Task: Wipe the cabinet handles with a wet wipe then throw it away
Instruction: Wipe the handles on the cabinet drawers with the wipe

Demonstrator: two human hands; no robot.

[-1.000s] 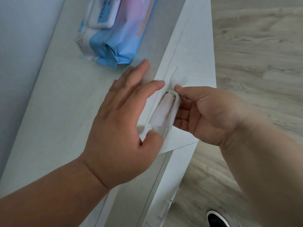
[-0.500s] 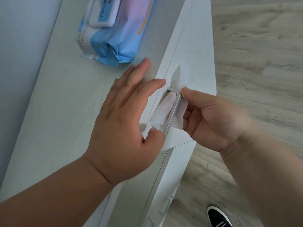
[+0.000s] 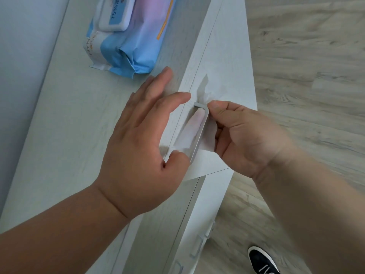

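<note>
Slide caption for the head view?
Right hand pinches a wet wipe looped behind the cabinet handle; left hand lies flat on the cabinet top, thumb at the wipe's lower end.

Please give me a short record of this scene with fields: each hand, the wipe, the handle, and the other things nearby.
left hand: rests on the cabinet top, fingers straight, beside the handle
right hand: pinches the wet wipe on the handle's other side
wet wipe: passes behind the handle bar
wipe pack: lies on the cabinet top
lower handles: no hand on them
floor: one dark shoe
</note>
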